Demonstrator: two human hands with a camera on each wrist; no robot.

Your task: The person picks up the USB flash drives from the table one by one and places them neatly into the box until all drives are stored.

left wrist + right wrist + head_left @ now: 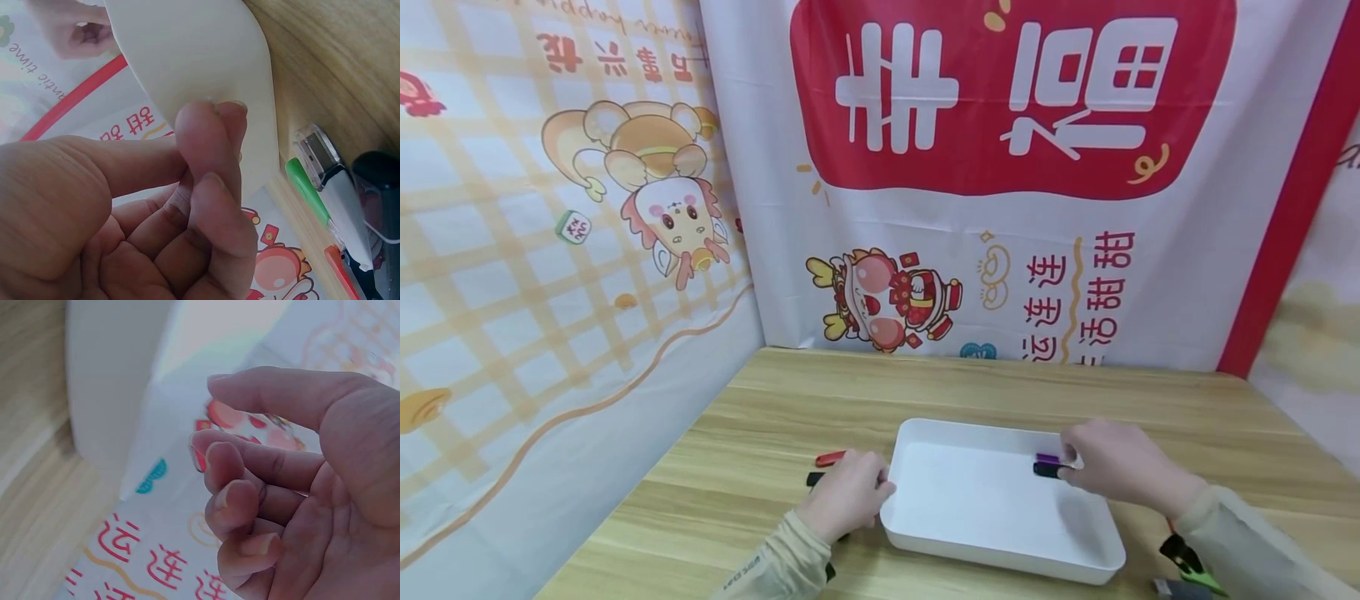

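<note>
A shallow white tray [992, 508] sits on the wooden table in the head view. My left hand [847, 493] is at its left rim, thumb and fingers curled together there; in the left wrist view the fingertips [209, 122] lie against the tray's wall [206, 56]. Above the tray's far right part is my right hand [1123, 467], beside a small purple piece [1047, 458] and a small black piece [1047, 470] lying inside. Their kind is too small to tell. In the right wrist view the right thumb and fingers [234, 465] are loosely bent and apart, with nothing between them.
Left of the tray lie a red item [831, 458] and a black item [814, 479]. Close by are a clear-capped white tool [337, 200] and a green piece [305, 184]. A green-and-black item [1197, 571] lies by my right sleeve. Printed cloth hangs behind.
</note>
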